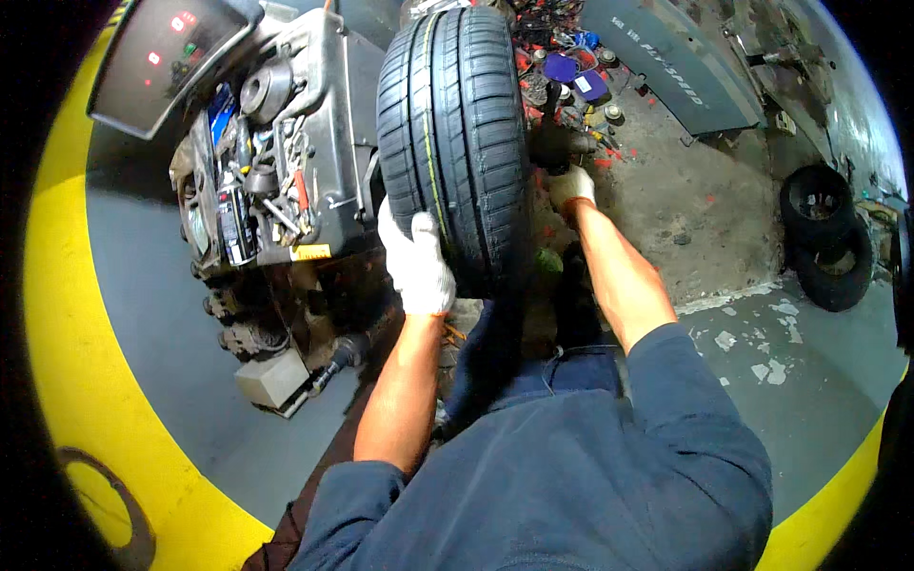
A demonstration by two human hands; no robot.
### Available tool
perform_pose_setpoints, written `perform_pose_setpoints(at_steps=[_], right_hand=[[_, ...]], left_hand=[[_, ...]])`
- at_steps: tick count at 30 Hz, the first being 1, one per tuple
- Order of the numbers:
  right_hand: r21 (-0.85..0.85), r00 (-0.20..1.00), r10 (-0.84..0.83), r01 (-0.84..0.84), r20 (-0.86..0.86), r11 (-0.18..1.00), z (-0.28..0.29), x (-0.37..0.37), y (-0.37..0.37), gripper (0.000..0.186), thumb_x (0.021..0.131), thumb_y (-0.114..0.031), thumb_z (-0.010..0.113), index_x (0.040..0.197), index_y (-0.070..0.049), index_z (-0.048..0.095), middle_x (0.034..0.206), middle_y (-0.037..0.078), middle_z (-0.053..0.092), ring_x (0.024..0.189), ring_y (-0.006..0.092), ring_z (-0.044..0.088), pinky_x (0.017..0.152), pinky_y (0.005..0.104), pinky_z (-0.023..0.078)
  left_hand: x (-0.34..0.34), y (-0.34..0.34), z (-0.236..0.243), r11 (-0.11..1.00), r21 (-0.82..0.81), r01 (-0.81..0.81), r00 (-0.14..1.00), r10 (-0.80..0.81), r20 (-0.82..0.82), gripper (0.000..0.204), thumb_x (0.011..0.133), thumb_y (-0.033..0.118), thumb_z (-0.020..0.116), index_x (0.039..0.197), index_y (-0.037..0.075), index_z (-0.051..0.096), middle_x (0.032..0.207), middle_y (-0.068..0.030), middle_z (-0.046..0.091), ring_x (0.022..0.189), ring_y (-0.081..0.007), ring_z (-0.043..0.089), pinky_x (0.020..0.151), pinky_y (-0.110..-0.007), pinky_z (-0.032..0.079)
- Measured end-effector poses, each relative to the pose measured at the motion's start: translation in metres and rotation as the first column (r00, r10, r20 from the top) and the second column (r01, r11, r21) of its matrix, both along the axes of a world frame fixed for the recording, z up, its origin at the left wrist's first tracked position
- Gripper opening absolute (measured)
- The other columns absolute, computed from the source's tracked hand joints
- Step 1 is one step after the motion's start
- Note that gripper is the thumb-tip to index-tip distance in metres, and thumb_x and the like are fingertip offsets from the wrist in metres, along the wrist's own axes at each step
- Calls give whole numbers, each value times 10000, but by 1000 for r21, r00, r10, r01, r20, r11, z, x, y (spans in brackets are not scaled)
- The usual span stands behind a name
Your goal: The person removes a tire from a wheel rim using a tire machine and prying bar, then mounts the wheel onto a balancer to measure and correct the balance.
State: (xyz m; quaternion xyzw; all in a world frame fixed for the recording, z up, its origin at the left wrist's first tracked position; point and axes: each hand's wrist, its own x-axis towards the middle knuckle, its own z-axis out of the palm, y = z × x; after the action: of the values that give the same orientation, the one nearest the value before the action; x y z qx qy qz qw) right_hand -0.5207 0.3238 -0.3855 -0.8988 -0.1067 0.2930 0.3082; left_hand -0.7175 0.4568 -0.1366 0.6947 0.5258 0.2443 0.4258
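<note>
A black car tire [452,143] stands upright in front of me, its tread toward me with a thin yellow line along it. My left hand [416,262], in a white knit glove, grips the tire's near left edge. Its thumb lies on the tread, and the other fingers are partly hidden at the sidewall. My right hand [573,187], gloved too, is closed to the right of the tire at a dark fitting [562,147] with an upright handle. Shadow hides exactly what its fingers hold.
Left of the tire is a machine tray [324,162] carrying tools, cones and a spray can [235,224]. Above it is a display [171,62] with lit red digits. A grey panel [681,67] and two stacked tires [833,271] are at right. Small parts litter the floor beyond.
</note>
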Motion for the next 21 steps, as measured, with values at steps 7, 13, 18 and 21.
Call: perform_pose_setpoints(at_steps=[7,13,18,21], right_hand=[[-32,342,-844,921,-413,388,82,129,-136,273,906,-294,685,986,-35,718,801,65,688,628,208,567,582,403,465],[367,985,-138,93,100,926,341,68,35,294,879,-191,783,1085,-1,694,899,67,711,665,149,614,594,327,491],[45,616,732,-773,293,633,399,-93,284,682,783,-449,779,1281,-9,628,1198,227,696,1109,374,673,951,390,514],[-157,618,717,-712,322,684,351,-120,392,599,816,-502,738,1039,53,707,1042,272,717,989,388,705,868,427,543]], left_hand=[[6,7,9,960,251,125,984,-87,-156,643,899,314,705,1404,-24,495,1349,-262,580,1255,-375,573,1077,-425,444],[-28,-9,16,973,-89,214,961,-226,-161,893,880,518,687,1534,39,312,1400,-279,501,1242,-452,539,1046,-496,448],[-40,15,33,956,-129,264,962,-270,-29,931,851,564,700,1494,-20,366,1347,-256,570,1250,-441,530,1079,-508,410],[-37,19,36,941,-150,303,950,-310,-24,952,868,641,637,1519,11,346,1418,-265,517,1290,-441,511,1121,-503,373]])
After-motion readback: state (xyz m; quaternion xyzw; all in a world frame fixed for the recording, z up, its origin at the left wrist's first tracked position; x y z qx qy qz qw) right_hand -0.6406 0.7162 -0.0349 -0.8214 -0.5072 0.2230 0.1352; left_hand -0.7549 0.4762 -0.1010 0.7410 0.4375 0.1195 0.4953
